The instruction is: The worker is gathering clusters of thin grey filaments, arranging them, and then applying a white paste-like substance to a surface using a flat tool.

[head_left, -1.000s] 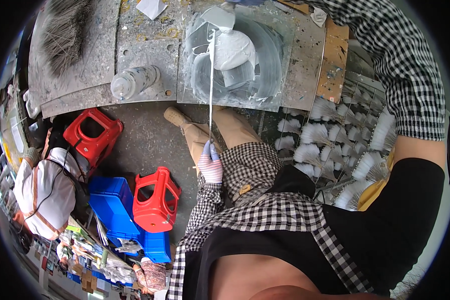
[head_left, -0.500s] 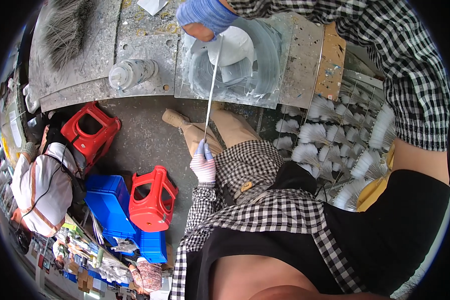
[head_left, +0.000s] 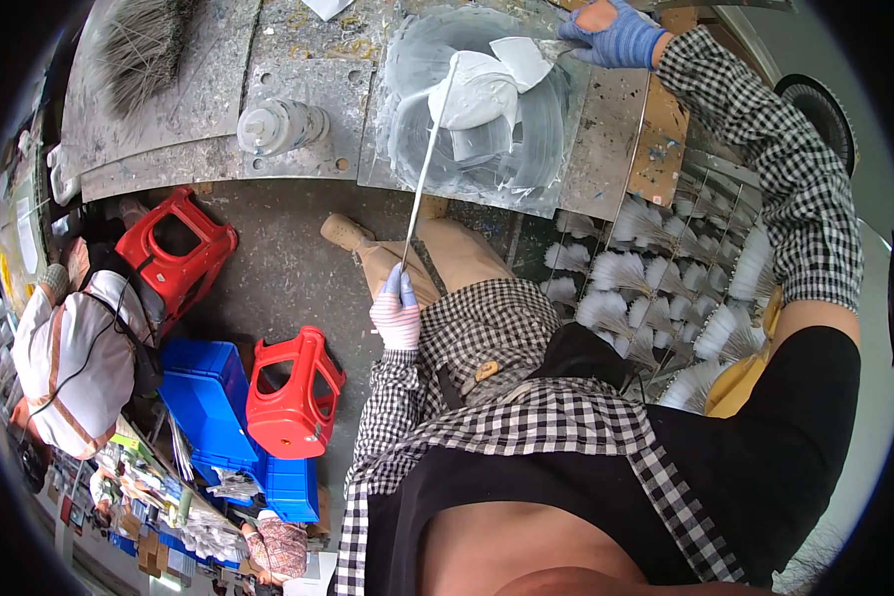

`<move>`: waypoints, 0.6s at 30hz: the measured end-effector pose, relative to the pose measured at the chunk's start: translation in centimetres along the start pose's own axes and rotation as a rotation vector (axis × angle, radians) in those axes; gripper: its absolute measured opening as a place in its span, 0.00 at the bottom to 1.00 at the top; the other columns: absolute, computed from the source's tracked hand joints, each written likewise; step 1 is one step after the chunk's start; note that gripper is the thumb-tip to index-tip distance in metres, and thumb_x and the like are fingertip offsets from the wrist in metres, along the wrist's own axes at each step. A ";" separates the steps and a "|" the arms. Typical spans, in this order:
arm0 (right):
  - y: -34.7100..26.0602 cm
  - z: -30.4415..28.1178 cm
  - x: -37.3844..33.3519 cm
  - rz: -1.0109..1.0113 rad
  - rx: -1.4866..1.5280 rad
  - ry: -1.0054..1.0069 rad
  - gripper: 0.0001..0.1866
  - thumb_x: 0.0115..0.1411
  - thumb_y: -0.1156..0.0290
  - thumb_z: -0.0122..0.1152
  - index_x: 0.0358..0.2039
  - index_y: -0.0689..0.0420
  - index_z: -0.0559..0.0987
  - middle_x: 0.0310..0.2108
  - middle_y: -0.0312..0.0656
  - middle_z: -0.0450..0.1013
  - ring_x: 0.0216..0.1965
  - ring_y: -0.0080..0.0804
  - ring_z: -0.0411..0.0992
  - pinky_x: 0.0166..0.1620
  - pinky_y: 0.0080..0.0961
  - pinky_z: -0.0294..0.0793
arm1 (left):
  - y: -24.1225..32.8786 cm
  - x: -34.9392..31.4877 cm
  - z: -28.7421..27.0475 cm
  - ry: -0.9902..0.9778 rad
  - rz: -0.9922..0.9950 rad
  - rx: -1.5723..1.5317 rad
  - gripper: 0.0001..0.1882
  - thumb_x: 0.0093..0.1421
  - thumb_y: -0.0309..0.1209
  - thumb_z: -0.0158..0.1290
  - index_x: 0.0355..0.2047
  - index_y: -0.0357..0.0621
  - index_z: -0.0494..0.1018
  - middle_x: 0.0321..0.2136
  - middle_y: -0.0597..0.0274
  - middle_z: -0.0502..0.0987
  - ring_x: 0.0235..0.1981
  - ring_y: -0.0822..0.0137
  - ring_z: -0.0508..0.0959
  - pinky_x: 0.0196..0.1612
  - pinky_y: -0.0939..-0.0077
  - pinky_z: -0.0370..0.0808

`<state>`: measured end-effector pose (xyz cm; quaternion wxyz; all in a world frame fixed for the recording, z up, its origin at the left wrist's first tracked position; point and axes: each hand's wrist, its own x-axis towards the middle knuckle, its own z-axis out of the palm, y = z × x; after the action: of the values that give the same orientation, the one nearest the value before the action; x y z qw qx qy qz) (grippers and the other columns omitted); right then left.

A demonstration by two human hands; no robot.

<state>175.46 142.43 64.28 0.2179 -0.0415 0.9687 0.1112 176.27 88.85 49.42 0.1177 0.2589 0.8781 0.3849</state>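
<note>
My left hand (head_left: pixel 395 316), in a pink-and-white striped glove with bluish fingertips, grips the near end of a long thin pale rod (head_left: pixel 426 164). The rod's far end reaches the mound of white paste (head_left: pixel 479 91) on a smeared board (head_left: pixel 392 164). At the board's far right, my right hand (head_left: pixel 614 38) wears a blue knitted glove and is closed round the handle of a scraper (head_left: pixel 522 64). Its broad blade is coated white and lies at the mound's right edge. A flat piece smeared with paste (head_left: pixel 467 145) shows just below the mound.
A clear plastic bottle (head_left: pixel 280 127) and a bundle of grey bristles (head_left: pixel 141 55) are on the stained metal table (head_left: pixel 204 139). White fan-shaped brushes (head_left: pixel 621 263) fill a rack at right. Red stools (head_left: pixel 293 402), blue crates (head_left: pixel 204 397) and a seated person (head_left: pixel 79 363) are at left.
My right hand has swung right, away from the rod's far end, and the scraper blade now shows beside the paste. The left hand still holds the rod, shifted slightly.
</note>
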 end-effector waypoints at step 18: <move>-8.6 3.9 -5.3 0.323 0.253 -0.052 0.14 0.58 0.55 0.56 0.41 0.45 0.80 0.30 0.42 0.78 0.33 0.43 0.78 0.38 0.40 0.76 | -0.1 1.5 1.4 -0.070 -0.257 -0.129 0.14 0.67 0.30 0.51 0.48 0.35 0.77 0.34 0.49 0.82 0.33 0.67 0.81 0.39 0.73 0.77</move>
<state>182.95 135.10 61.46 0.2257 0.1449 0.9631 0.0230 175.52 90.49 48.37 0.2131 0.1496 0.8727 0.4130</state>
